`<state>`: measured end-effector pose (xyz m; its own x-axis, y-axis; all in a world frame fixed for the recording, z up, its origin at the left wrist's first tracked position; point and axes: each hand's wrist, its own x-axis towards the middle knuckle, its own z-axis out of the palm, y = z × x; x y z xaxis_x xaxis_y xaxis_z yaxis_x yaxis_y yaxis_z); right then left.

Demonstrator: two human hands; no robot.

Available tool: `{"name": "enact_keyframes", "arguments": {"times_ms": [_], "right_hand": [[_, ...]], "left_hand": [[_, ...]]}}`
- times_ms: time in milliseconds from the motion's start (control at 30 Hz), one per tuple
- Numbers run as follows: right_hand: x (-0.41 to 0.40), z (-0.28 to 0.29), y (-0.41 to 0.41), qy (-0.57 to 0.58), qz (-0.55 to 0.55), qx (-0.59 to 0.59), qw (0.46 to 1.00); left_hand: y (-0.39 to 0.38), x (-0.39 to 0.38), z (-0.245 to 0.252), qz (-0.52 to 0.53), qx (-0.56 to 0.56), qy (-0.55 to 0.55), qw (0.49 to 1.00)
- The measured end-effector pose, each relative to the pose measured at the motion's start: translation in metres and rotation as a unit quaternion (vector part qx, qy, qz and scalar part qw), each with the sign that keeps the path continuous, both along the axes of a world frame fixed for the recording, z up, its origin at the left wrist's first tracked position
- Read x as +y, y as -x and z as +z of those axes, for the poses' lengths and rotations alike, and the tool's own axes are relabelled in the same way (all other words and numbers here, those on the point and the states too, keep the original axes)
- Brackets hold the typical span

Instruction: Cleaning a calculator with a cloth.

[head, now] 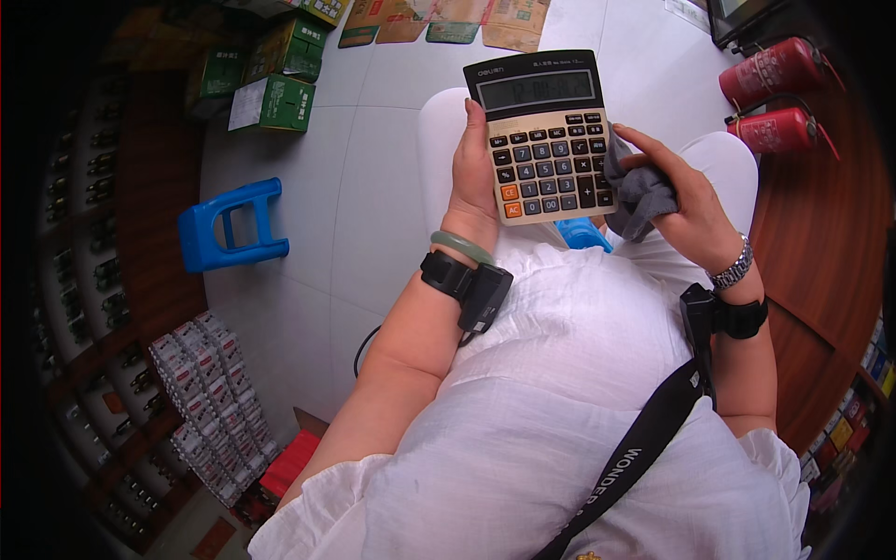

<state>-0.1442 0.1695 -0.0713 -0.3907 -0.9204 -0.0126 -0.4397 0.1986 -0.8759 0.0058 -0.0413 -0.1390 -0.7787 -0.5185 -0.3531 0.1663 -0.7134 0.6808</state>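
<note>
A Deli desktop calculator (pixel 549 178) with a gold face, dark keys and two orange keys is held up over my lap. My left hand (pixel 473 171) grips it along its left edge, thumb on the front. Its display (pixel 535 91) shows faint digits that I cannot read. In my right hand (pixel 689 199) is a bunched grey cloth (pixel 640 199), pressed against the calculator's right edge. The index finger stretches toward the upper right corner, and part of the cloth hides behind the fingers.
A blue plastic stool (pixel 234 225) lies on its side on the tiled floor at left. Green cartons (pixel 273 103) stand behind it. Two red fire extinguishers (pixel 773 73) rest by the wooden counter (pixel 812 266) at right. Stacked small packs (pixel 210 406) and bottle shelves (pixel 105 231) line the left.
</note>
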Motion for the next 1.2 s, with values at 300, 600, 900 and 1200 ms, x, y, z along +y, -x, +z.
{"name": "enact_keyframes", "arguments": {"times_ms": [300, 600, 900, 1200], "right_hand": [[0.011, 0.014, 0.008, -0.044, 0.06, -0.094, 0.993], [-0.009, -0.011, 0.009, 0.062, -0.003, -0.078, 0.995], [-0.002, -0.004, 0.009, -0.014, 0.013, -0.091, 0.996], [0.012, 0.01, 0.022, 0.026, 0.011, -0.256, 0.966]], "left_hand": [[0.0, 0.0, 0.0, 0.014, 0.0, -0.012, 1.0], [0.001, 0.0, 0.007, 0.001, 0.007, -0.026, 1.0], [0.0, -0.004, 0.005, 0.007, -0.009, -0.007, 1.0], [0.002, -0.006, 0.007, 0.038, 0.013, -0.026, 0.999]]}}
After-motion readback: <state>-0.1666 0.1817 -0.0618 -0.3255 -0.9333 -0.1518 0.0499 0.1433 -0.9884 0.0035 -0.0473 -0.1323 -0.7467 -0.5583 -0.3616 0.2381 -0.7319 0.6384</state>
